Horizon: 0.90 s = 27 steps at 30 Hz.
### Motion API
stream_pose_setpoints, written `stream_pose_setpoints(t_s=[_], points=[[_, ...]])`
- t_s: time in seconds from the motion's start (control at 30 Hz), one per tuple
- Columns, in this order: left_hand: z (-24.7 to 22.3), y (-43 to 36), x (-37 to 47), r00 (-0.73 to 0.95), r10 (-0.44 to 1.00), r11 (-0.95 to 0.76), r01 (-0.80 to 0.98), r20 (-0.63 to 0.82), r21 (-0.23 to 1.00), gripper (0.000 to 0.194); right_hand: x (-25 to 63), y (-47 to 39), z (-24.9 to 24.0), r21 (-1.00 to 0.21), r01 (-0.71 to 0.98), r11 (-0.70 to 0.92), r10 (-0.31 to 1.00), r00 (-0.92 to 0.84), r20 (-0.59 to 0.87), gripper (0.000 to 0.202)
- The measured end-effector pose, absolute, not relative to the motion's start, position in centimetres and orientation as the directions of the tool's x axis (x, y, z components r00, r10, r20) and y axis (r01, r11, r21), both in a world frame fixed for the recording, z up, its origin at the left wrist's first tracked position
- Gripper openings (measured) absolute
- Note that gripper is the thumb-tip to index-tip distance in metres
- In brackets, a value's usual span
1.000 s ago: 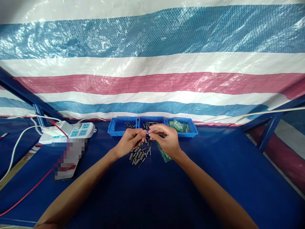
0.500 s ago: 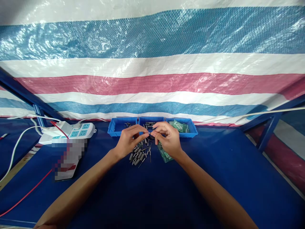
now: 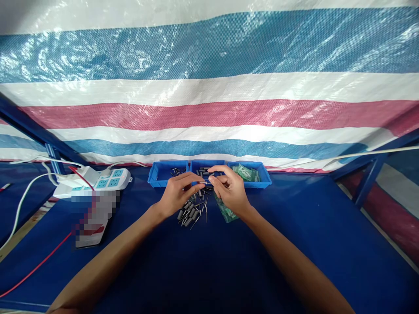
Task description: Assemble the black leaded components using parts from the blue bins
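Striped sheeting behind blue table. Left hand: fingertips together on small thin part, over loose metal pieces, near bins at table's back edge. Right hand at its other end; grip unclear.

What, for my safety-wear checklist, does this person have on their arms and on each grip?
Nothing that shows: the left grip and right grip are ungloved, the left forearm and right forearm sleeveless. No watch or bracelet is visible.
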<state>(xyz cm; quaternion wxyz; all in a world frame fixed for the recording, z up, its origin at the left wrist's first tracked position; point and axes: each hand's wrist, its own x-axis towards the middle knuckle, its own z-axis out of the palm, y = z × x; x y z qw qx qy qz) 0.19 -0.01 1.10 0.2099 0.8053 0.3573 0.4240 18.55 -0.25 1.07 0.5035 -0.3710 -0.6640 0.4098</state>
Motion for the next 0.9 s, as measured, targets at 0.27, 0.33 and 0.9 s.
stream_pose_setpoints(t_s=[0.27,0.33,0.9], points=[[1.2,0.1,0.0,0.442,0.747,-0.663,0.444,0.497,0.603,0.025,18.9,0.3,1.4,-0.971,-0.125,0.203,0.958,-0.181,0.224,0.043],[1.1,0.3,-0.1,0.430,0.748,-0.663,0.454,0.505,0.595,0.026,19.0,0.3,1.6,-0.971,-0.180,0.157,0.958,-0.213,0.194,0.046],[1.0,0.7,-0.8,0.299,0.737,-0.654,0.541,0.606,0.529,0.022,18.7,-0.2,2.3,-0.968,-0.174,0.182,0.950,-0.221,0.218,0.047]])
